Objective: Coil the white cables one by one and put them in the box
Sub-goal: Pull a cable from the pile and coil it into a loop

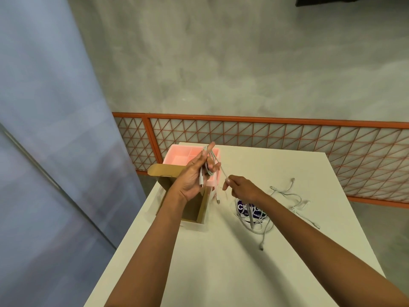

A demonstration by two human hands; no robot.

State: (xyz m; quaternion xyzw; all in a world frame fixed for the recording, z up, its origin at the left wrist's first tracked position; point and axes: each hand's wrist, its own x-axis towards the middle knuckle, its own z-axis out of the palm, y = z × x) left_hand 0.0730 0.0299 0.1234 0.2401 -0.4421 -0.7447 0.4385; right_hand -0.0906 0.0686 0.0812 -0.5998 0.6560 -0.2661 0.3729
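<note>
My left hand (195, 173) is raised over the open cardboard box (202, 209), palm up, with a white cable (210, 163) looped around its fingers and a plug end hanging by the palm. My right hand (240, 187) pinches the free run of the same cable just to the right, the strand stretched taut between both hands. A loose pile of several white cables (281, 196) lies on the white table (221, 262) beneath and to the right of my right hand. The inside of the box is mostly hidden by my left arm.
A pink plastic tray (177, 157) stands behind the cardboard box at the table's far left corner. A round purple sticker (242, 207) lies under the cable pile. An orange mesh railing (265, 138) runs behind the table; the floor drops off at left.
</note>
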